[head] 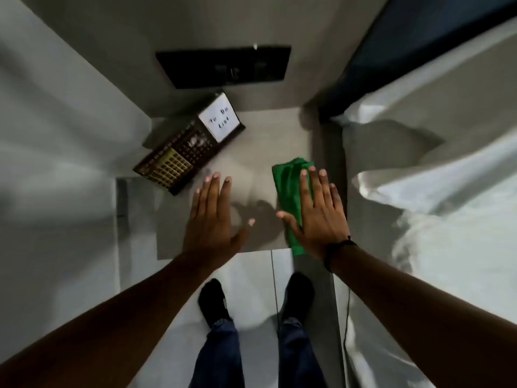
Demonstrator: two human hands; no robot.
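Note:
A small grey bedside tabletop (195,242) lies below me. A folded green cloth (288,180) rests along its right edge. My right hand (316,217) lies flat on the cloth with straight, spread fingers, pressing it onto the surface. My left hand (212,219) is spread flat over the bare middle of the tabletop, fingers straight, holding nothing; whether it touches the surface is unclear.
A dark desk calendar with a white "To Do List" card (190,144) lies at the tabletop's back left. A black switch panel (223,67) sits on the wall behind. A bed with rumpled white sheets (433,169) borders the right. My feet (215,301) stand on the tiled floor.

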